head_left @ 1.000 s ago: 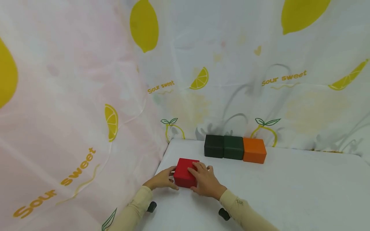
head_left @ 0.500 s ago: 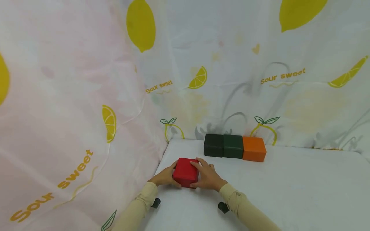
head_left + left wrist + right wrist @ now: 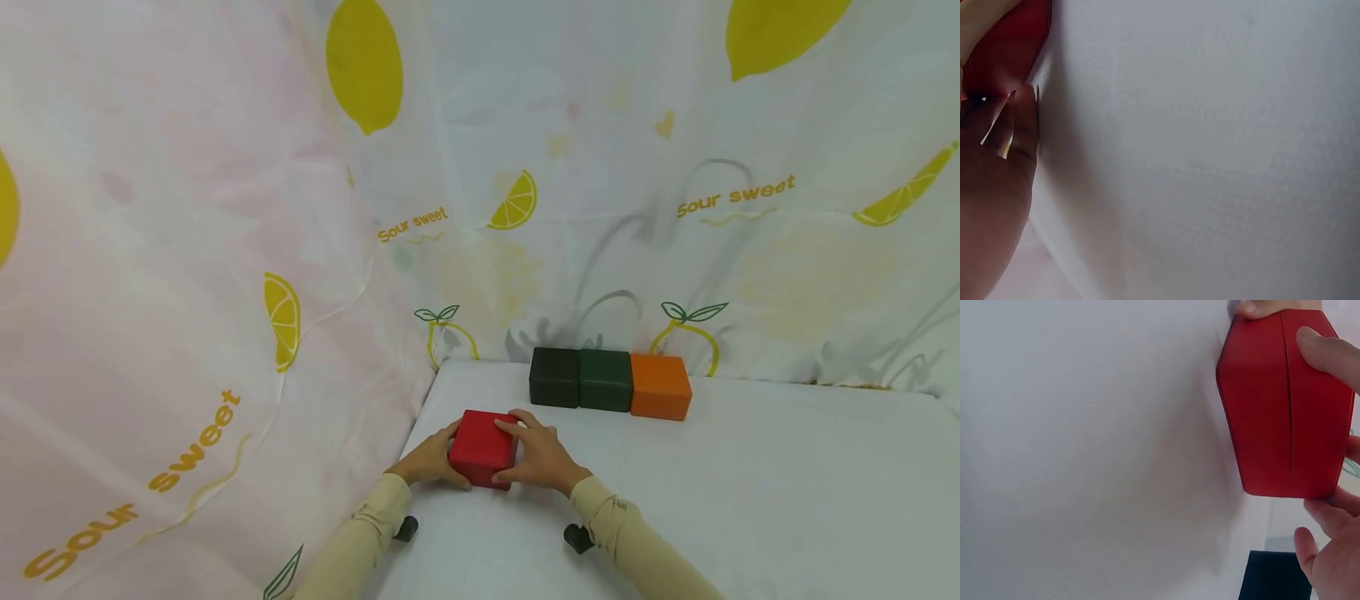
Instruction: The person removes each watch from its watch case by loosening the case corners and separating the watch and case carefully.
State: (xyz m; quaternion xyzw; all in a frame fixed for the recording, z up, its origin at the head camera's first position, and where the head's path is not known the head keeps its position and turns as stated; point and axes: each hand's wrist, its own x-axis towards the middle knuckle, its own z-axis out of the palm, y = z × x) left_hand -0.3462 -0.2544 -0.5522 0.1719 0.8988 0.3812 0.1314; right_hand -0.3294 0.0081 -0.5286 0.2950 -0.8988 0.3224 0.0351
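A red box [image 3: 482, 440] with rounded edges is on the left part of the white table, held between both hands. My left hand [image 3: 427, 457] grips its left side, fingers round the far part and thumb at the near corner. On the right side my right hand [image 3: 545, 457] holds it, thumb low at the front and fingers at the back corner. A thin seam runs along the side of the red box [image 3: 1260, 412] in the right wrist view. Only part of the red box [image 3: 1013, 50] shows in the left wrist view, beside the left fingers [image 3: 1022, 131].
Behind, against the curtain, a black box [image 3: 554, 377], a dark green box [image 3: 605, 381] and an orange box [image 3: 660, 387] stand side by side in a row. A lemon-printed curtain [image 3: 480, 275] borders the white table [image 3: 750, 483] at the back and left.
The right hand has gone from lying over the red box's top to gripping its right side. The left hand has closed in on the left side. The box has hardly moved.
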